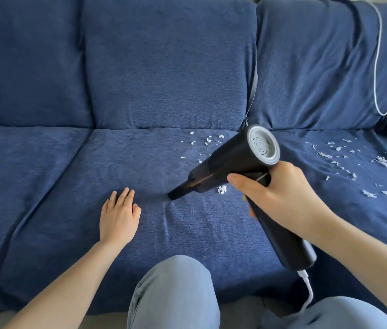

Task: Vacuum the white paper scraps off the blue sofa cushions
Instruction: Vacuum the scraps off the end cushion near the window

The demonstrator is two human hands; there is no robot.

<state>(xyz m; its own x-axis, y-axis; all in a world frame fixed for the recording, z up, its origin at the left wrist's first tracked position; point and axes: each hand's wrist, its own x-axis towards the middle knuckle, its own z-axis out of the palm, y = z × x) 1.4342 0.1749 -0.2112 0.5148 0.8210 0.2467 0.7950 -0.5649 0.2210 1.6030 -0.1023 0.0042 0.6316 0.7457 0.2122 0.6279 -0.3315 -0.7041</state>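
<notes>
Head view: one camera, looking down at the sofa point(164, 79).
Vacuum point(235, 160): black handheld, nozzle tip touching the middle cushion point(176, 233); white cord point(307, 290) leaves the handle base.
Right hand point(280, 186): grip curled round the handle, thumb along its side.
Left hand point(119, 210): grip spread, fingers straight, flat on the cushion beside the nozzle.
Scraps point(222, 189): one clump just behind the nozzle, a few near the backrest, many more on the right cushion point(330, 222).
Handling: scraps look light and flimsy, likely to scatter; vacuum rigid, best held at the handle.
Progress: middle cushion mostly done, right untouched.
</notes>
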